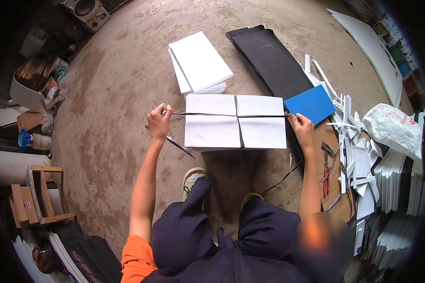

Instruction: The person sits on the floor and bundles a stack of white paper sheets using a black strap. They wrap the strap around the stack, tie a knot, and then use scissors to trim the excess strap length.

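In front of my knees lies a stack of white sheets [210,132], crossed by a black strap [208,114] that runs along its length and over its width. My left hand [159,121] is closed round one end of the strap, left of the stack. At the stack's right edge my right hand [301,126] pinches the strap's other side. The strap looks taut between both hands. Below my left hand a loose black strap end hangs down. More strap trails on the floor under my right arm.
Behind is another white stack [200,61]. Black sheets [274,59] and a blue sheet [309,104] lie right of it. White offcuts [359,160], red-handled pliers [326,174] and a white plastic bag [393,127] are further right. A wooden frame [45,193] stands left.
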`<state>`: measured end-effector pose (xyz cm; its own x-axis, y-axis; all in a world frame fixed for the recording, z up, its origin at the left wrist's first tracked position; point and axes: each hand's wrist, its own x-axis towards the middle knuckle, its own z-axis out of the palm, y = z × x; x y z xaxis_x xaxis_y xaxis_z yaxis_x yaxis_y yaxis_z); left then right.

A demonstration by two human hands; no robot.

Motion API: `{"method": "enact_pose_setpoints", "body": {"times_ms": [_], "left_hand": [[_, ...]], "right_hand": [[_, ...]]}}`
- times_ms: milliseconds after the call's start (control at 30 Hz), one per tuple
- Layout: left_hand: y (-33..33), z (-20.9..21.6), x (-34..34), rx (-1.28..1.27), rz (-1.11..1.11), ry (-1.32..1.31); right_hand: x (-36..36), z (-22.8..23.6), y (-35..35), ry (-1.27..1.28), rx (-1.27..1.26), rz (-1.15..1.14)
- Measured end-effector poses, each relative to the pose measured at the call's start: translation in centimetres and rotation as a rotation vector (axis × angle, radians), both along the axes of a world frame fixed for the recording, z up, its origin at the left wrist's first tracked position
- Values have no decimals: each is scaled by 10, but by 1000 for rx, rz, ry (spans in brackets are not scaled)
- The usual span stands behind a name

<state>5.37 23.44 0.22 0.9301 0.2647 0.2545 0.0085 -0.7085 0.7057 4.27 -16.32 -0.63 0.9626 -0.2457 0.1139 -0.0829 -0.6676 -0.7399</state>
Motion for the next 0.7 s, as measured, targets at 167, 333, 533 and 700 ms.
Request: {"method": "enact_pose_setpoints", "body": {"times_ms": [167,333,533,700], "left_hand": [[-2,-26,-9,74,-78,-142],[-13,-53,-9,-48,-22,-124],[-6,-109,-12,-606,16,233],[-43,-68,-24,-1025,128,443]], "right_hand": [[-10,-20,2,33,109,-49],[-8,-57,-7,139,491,-12],[-8,-75,15,73,592,-67],[-22,-70,14,103,506,-182]]}}
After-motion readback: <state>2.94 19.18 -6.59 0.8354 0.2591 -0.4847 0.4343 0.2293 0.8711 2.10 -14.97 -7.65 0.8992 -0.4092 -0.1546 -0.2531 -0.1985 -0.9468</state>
